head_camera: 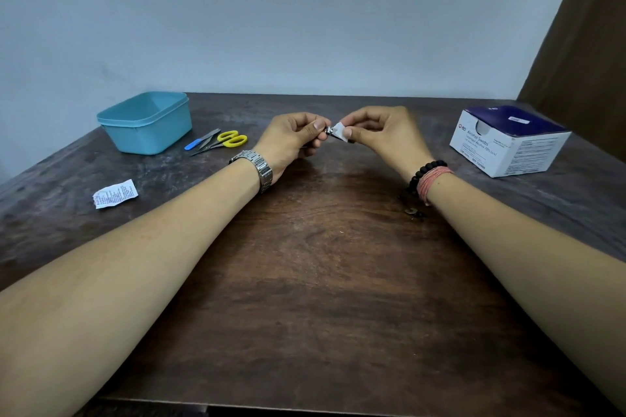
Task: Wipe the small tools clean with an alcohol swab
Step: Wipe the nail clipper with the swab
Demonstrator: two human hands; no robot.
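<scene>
a small metal tool (329, 131) – probably a nail clipper, though most of it is hidden – is held above the middle of the desk (321, 264), between the 2 hands. it is pinched by the left hand (294, 139), whose fingers are curled round its near end with the thumb pressed on top. a white alcohol swab (339, 133) is pinched by the thumb and fingers of the right hand (382, 134) and is laid against the exposed tip of the tool.

the tool is judged to be light, stiff and smooth, so it is likely to slip once wetted; it is best gripped firmly by its body, away from the cutting edge, and turned so that each face is reached. the swab is soft, thin and damp – it is best kept folded over the metal by the fingertips rather than dragged by 1 corner.

to the left, yellow-handled scissors (230, 140) and a blue-handled tool (200, 141) lie just beside a blue tub (145, 123), seemingly awaiting their turn. a torn wrapper (114, 194) lies nearer the left edge, and the box of alcohol swabs (508, 140) stands well apart on the right.
</scene>
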